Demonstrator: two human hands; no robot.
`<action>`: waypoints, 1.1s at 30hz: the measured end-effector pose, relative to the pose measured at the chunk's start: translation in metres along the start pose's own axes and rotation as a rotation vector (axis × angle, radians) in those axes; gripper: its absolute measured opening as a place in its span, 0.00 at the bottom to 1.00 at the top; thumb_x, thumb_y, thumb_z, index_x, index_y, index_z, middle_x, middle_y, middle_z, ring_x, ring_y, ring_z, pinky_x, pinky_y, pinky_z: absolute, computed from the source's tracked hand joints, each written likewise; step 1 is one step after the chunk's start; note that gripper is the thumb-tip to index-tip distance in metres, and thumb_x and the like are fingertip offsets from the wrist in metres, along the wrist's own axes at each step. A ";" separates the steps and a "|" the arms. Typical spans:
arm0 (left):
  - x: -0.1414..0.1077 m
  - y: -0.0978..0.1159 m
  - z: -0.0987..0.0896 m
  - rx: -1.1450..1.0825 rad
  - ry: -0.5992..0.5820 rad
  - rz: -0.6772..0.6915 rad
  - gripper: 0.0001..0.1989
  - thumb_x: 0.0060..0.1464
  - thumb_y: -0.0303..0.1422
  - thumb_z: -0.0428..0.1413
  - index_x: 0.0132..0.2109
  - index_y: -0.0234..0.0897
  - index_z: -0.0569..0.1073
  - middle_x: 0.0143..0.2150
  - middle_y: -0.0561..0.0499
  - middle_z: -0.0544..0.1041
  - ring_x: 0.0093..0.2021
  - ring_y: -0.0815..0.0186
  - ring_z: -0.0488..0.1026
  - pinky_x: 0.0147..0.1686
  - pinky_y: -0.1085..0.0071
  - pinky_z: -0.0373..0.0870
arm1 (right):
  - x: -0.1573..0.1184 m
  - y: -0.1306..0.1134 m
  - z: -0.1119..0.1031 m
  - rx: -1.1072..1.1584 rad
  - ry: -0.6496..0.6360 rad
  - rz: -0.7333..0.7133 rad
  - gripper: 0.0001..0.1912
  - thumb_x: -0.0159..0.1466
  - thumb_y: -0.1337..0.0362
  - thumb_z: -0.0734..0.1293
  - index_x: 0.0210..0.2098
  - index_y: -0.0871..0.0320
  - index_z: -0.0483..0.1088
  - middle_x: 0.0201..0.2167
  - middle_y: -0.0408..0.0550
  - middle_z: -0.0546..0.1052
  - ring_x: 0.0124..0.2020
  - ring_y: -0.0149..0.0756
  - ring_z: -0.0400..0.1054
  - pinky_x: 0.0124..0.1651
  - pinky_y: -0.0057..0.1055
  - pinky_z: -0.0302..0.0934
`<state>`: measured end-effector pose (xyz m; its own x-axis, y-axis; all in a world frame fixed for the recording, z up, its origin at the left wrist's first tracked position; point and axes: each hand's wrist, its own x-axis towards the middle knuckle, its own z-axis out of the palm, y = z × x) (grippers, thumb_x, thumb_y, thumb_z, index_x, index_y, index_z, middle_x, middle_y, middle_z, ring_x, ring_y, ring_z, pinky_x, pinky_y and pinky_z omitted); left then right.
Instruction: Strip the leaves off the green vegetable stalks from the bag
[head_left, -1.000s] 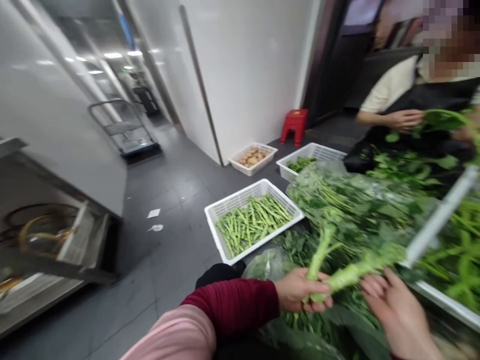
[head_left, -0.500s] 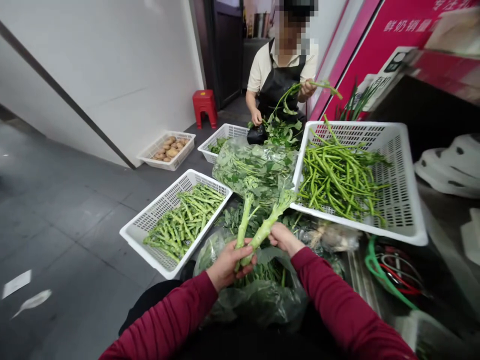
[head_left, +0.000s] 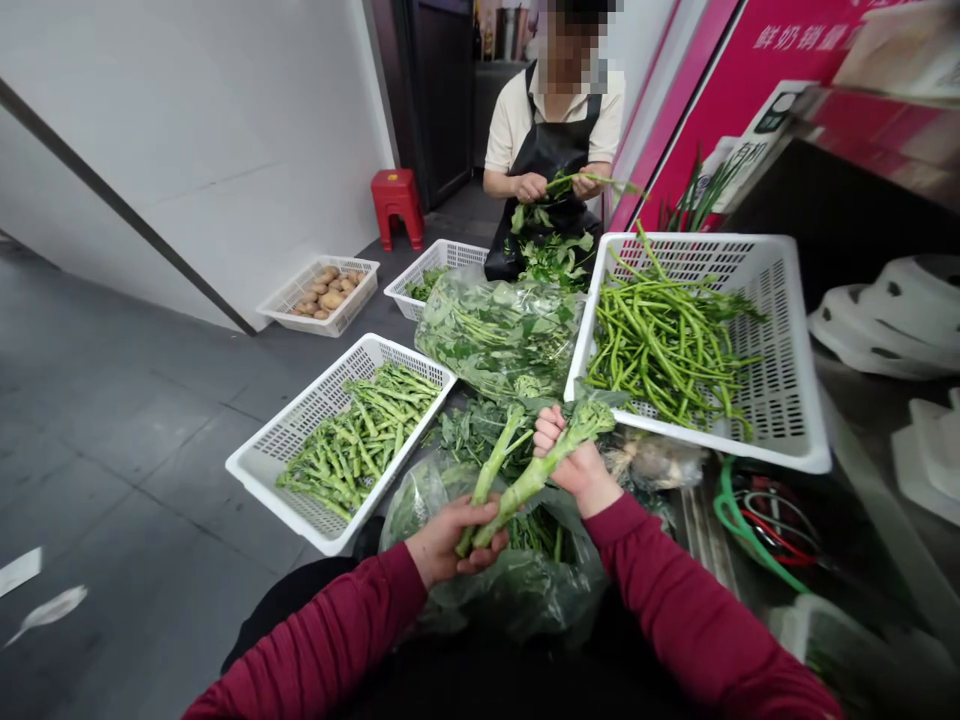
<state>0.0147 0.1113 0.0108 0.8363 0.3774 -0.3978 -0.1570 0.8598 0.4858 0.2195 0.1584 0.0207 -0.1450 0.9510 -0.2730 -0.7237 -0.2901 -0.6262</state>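
Here the left hand (head_left: pixel 444 542) wraps its fingers round the lower ends of two green stalks (head_left: pixel 529 482), which slant up above an open plastic bag (head_left: pixel 517 605). The right hand (head_left: pixel 585 475) curls its fingers behind the thicker stalk near its leafy top; I cannot tell whether they grip it. Left of the bag runs the rim of a white basket (head_left: pixel 315 415) of cut stems (head_left: pixel 375 430), with grey floor (head_left: pixel 150 430) stretching wide beyond. On the right, the edge of another basket (head_left: pixel 784 370) crowds the right hand; bagged greens (head_left: pixel 495 335) fill the way ahead.
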 end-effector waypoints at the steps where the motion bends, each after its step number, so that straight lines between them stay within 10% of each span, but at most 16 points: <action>1: 0.000 0.000 0.000 0.009 0.005 0.002 0.18 0.48 0.39 0.53 0.46 0.34 0.64 0.21 0.53 0.67 0.12 0.76 0.58 0.07 0.83 0.44 | -0.002 -0.001 0.001 -0.003 0.000 -0.021 0.08 0.56 0.60 0.61 0.24 0.55 0.58 0.17 0.36 0.43 0.16 0.27 0.35 0.16 0.23 0.38; 10: 0.003 -0.002 -0.004 -0.029 -0.089 -0.062 0.20 0.48 0.40 0.51 0.47 0.34 0.63 0.22 0.54 0.67 0.12 0.76 0.56 0.07 0.83 0.44 | -0.015 -0.010 -0.004 0.294 -0.111 -0.122 0.07 0.53 0.65 0.59 0.23 0.56 0.54 0.19 0.37 0.49 0.17 0.27 0.43 0.18 0.23 0.47; 16: 0.000 -0.001 0.002 0.250 0.039 0.067 0.18 0.48 0.38 0.54 0.44 0.34 0.63 0.22 0.52 0.69 0.12 0.76 0.58 0.09 0.82 0.45 | -0.010 -0.004 -0.006 0.411 -0.166 0.124 0.11 0.54 0.71 0.61 0.21 0.57 0.51 0.16 0.35 0.49 0.14 0.23 0.41 0.15 0.18 0.43; 23: 0.002 0.003 0.007 0.561 0.253 0.192 0.23 0.45 0.40 0.57 0.47 0.32 0.66 0.22 0.53 0.70 0.14 0.77 0.58 0.13 0.80 0.50 | -0.006 0.018 -0.011 0.237 -0.072 0.494 0.12 0.55 0.67 0.59 0.19 0.58 0.51 0.15 0.35 0.47 0.14 0.23 0.44 0.17 0.18 0.47; 33: 0.005 0.005 0.004 0.734 0.400 0.264 0.25 0.42 0.40 0.58 0.47 0.31 0.69 0.20 0.54 0.69 0.14 0.76 0.58 0.15 0.79 0.53 | 0.005 0.026 -0.019 -0.279 0.220 0.335 0.11 0.56 0.68 0.57 0.17 0.58 0.57 0.11 0.37 0.53 0.12 0.25 0.46 0.15 0.22 0.45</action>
<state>0.0203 0.1161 0.0144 0.5521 0.7435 -0.3773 0.1732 0.3404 0.9242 0.2128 0.1533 -0.0113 -0.1709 0.7642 -0.6219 -0.4489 -0.6222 -0.6413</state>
